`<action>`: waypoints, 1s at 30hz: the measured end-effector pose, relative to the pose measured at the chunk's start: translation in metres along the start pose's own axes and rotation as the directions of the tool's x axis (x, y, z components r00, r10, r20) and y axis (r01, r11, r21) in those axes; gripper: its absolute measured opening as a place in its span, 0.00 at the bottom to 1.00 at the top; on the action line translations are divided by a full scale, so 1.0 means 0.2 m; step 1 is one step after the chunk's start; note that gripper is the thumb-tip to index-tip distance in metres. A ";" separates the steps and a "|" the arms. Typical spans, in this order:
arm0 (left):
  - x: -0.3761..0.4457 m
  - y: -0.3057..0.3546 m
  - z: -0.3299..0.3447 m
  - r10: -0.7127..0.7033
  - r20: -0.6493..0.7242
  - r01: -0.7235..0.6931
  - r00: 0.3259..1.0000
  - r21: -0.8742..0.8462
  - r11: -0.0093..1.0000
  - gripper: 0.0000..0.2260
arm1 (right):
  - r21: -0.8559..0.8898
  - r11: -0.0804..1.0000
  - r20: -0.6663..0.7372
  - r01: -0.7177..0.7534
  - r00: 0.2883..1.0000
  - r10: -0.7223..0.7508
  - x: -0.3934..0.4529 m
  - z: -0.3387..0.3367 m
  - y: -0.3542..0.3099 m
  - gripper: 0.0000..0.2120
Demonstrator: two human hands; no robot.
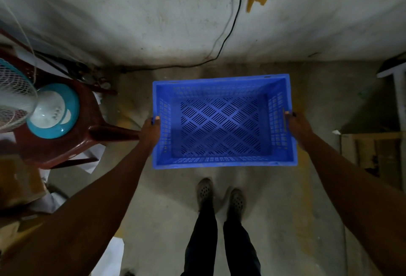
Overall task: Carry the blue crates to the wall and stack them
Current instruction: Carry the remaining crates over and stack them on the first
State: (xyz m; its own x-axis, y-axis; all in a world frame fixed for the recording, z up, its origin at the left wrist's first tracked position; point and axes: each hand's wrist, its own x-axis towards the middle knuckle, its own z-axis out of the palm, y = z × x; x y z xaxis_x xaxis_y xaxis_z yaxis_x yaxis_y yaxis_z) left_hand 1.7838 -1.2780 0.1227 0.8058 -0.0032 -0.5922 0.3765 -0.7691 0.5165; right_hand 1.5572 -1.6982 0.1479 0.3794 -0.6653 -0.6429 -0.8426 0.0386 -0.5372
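On the concrete floor (274,210) stand a brown plastic chair (72,141) and two shoes (219,196).

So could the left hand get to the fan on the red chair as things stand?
Probably not yet. The left hand grips the blue crate jointly with the right hand. The fan sits close beside it with nothing between, so releasing the crate is the only obstacle.

Fingers of left hand (150,129) and right hand (297,126) wrap outside the blue crate (224,122) walls, so mostly hidden; only thumb tips show. Can't tell if crate base touches floor. Fan (13,102) cut off at left edge. Wooden frame (373,155) cut off right, dark, unclear.
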 end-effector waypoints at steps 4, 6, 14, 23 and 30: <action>-0.20 0.06 -0.10 -0.017 -0.043 0.017 0.999 0.012 1.000 0.27 | -0.036 0.999 0.012 -0.009 1.000 0.010 -0.18 -0.09 -0.02 0.24; -0.35 0.11 -0.14 -0.013 -0.031 0.011 0.999 -0.062 0.998 0.22 | -0.033 0.999 0.037 -0.018 0.999 0.020 -0.32 -0.16 -0.05 0.22; -1.13 0.40 -0.33 -0.123 0.370 0.285 0.921 -0.423 0.860 0.16 | 0.383 0.908 0.267 -0.170 0.961 0.068 -1.00 -0.42 -0.07 0.11; -1.76 0.42 -0.39 -0.016 0.236 0.143 0.972 -0.531 0.835 0.15 | 0.537 0.813 0.261 -0.222 0.961 0.090 -1.59 -0.69 0.15 0.13; -1.86 0.49 -0.42 0.049 0.232 0.087 0.972 -0.542 0.836 0.16 | 0.531 0.824 0.210 -0.199 0.973 0.099 -1.72 -0.83 0.23 0.15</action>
State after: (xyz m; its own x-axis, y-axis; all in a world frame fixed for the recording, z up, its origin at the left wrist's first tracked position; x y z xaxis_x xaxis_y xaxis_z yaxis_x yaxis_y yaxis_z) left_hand 1.5581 -1.2986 0.4453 0.6954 -0.1888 -0.6933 0.6325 -0.2970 0.7153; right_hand 1.3247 -1.5916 0.4351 0.3659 -0.4865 -0.7934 -0.5668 0.5596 -0.6046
